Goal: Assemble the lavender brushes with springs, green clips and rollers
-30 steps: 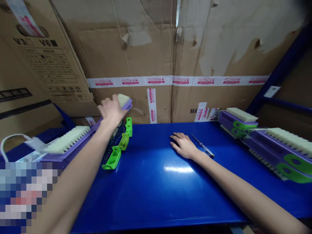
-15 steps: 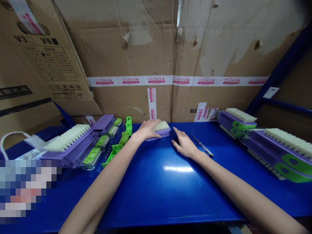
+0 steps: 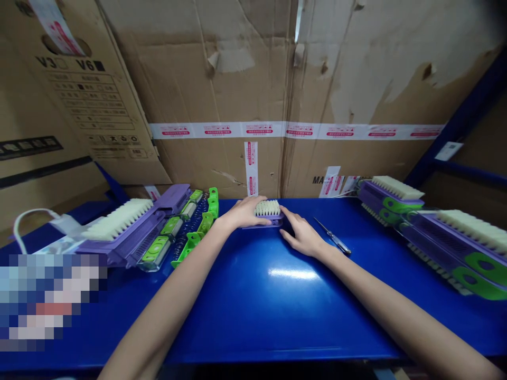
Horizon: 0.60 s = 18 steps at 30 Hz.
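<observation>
A small purple scrubbing brush (image 3: pixel 269 209) with cream bristles facing up sits near the back edge of the blue table. My left hand (image 3: pixel 244 212) grips its left end, the fingers hiding much of that side. Close against the brush's right end is my right hand (image 3: pixel 301 232), thumb and fingers apart; whether the fingertips touch it I cannot tell. To the right of that hand lies a slim screwdriver (image 3: pixel 332 236) with a clear handle.
At left stand purple brush bodies (image 3: pixel 119 224), clear pieces with green tops (image 3: pixel 156 249), dark springs (image 3: pixel 189 226) and green brackets (image 3: pixel 204 224). Stacked purple brushes with green ends (image 3: pixel 447 240) line the right side. Cardboard (image 3: pixel 222 95) walls the back of the blue table (image 3: pixel 253 316).
The brush has turned straighter and moved slightly right with my left hand. Its right end now comes up to my right fingertips. The view has shifted a little.
</observation>
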### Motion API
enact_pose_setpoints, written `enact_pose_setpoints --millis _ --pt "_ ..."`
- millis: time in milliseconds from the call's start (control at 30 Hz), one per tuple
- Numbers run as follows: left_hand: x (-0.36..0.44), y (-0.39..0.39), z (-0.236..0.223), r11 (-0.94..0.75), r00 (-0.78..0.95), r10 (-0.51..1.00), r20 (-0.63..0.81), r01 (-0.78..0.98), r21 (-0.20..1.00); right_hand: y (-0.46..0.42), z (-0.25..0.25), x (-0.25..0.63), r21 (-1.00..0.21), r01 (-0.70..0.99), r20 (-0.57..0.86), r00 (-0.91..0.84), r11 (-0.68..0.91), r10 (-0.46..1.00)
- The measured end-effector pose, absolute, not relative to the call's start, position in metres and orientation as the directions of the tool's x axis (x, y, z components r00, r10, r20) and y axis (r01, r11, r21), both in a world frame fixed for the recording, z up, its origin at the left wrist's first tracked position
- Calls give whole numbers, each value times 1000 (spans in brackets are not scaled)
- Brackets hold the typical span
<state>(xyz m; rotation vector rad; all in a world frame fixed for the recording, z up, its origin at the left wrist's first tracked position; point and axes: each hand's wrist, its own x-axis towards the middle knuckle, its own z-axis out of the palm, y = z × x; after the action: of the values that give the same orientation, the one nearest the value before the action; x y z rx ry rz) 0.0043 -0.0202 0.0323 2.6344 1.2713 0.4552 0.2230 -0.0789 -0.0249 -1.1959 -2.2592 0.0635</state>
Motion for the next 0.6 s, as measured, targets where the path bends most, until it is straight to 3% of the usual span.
enact_pose_setpoints --millis 200,367,600 --pt "-4 -12 35 -491 419 867 271 814 311 -80 -23 223 -299 751 457 -429 589 779" --pt "-23 -5 43 -212 175 947 270 970 115 -82 -22 222 -293 760 445 -429 580 786" --pt "-45 5 49 46 -33 981 193 997 -65 -82 -22 221 -292 757 449 -431 585 782"
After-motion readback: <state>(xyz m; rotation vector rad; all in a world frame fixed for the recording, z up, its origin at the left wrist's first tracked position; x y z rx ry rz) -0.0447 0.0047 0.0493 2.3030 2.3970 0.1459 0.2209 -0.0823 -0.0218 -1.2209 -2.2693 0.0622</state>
